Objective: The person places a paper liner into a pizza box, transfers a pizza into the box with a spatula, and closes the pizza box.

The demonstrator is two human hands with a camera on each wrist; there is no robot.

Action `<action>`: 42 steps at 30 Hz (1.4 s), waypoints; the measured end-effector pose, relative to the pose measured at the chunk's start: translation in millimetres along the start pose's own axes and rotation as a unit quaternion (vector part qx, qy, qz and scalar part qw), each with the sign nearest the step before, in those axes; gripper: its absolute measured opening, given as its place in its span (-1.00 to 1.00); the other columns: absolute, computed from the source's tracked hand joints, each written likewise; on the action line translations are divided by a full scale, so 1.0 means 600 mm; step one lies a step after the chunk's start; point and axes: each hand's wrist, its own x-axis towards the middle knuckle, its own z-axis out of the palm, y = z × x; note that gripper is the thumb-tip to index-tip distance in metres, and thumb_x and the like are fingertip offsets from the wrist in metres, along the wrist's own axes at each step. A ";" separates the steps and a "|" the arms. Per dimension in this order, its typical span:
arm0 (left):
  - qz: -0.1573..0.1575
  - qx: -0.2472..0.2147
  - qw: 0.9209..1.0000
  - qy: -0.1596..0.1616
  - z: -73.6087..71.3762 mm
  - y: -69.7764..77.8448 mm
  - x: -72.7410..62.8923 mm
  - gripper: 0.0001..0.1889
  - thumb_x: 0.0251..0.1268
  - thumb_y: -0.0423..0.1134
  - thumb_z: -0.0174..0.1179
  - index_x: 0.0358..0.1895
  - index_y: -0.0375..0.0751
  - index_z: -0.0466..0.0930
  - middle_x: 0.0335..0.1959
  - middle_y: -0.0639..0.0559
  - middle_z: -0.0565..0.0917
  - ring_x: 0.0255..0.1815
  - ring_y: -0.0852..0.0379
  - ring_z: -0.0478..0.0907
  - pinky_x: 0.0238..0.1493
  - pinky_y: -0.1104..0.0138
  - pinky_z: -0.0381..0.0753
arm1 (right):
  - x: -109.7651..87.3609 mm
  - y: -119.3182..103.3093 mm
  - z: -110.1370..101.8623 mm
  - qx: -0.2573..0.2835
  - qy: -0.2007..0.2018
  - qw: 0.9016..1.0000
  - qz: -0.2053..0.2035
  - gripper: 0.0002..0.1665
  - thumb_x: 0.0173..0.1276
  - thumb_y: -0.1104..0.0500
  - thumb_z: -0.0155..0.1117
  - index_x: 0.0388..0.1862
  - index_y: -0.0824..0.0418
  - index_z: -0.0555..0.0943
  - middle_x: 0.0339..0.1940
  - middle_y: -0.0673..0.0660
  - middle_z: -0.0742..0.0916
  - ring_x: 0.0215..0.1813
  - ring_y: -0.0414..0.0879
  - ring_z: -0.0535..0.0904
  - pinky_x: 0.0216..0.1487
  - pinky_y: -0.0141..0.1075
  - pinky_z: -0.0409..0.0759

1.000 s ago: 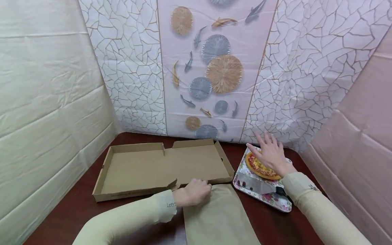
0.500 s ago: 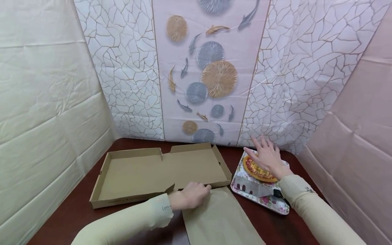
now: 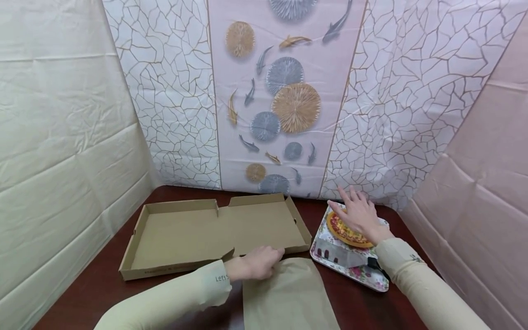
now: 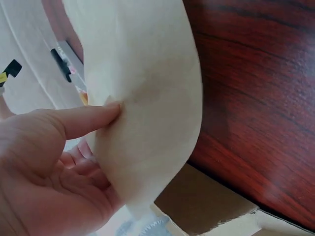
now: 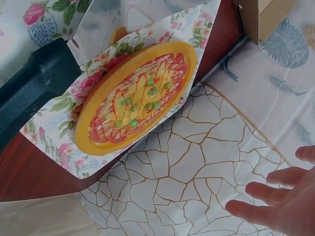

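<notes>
The left hand (image 3: pixel 256 263) pinches the far end of the brown paper (image 3: pixel 288 295), just in front of the cardboard box (image 3: pixel 181 233); the right hand (image 3: pixel 360 216), fingers spread, hovers over the pizza (image 3: pixel 343 233) on the floral tray (image 3: pixel 365 279), right of the box.

"Lets" on L cuff (image 3: pixel 221 278), box front (image 3: pixel 177 267) txt too blurry

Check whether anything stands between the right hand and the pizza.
Nothing visible: in the right wrist view, no object comes between the right hand and the pizza. The spatula lies on the tray along the pizza's near side, out of that gap.
</notes>
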 end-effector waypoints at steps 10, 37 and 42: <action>0.001 -0.117 0.993 -0.008 -0.007 -0.011 0.001 -0.79 0.03 -0.61 0.15 -0.32 -0.24 0.46 -0.61 0.17 0.33 -0.62 0.32 0.19 -0.58 0.55 0.22 | 0.003 -0.001 0.009 -0.004 -0.007 1.000 0.009 -0.04 0.43 -0.45 -0.32 0.57 0.14 0.01 0.54 0.47 0.03 0.48 0.46 -0.01 0.28 0.42 0.07; -0.002 -0.209 0.977 0.045 -0.030 -0.054 0.003 -0.91 0.11 -0.49 0.31 -0.52 -0.35 0.66 -0.62 0.06 0.59 -0.65 0.41 0.23 -0.58 0.60 0.23 | 0.004 -0.010 0.022 -0.015 -0.008 1.000 0.003 -0.04 0.43 -0.43 -0.29 0.54 0.19 0.08 0.51 0.49 0.10 0.45 0.49 0.03 0.27 0.44 0.08; -0.004 -0.221 0.975 0.033 -0.036 -0.060 0.013 -0.91 0.15 -0.45 0.30 -0.49 -0.31 0.68 -0.60 0.06 0.63 -0.64 0.42 0.26 -0.55 0.60 0.26 | -0.003 0.001 0.013 -0.014 -0.011 1.000 0.010 -0.01 0.42 -0.46 -0.36 0.55 0.20 0.06 0.51 0.51 0.08 0.45 0.50 -0.01 0.27 0.45 0.04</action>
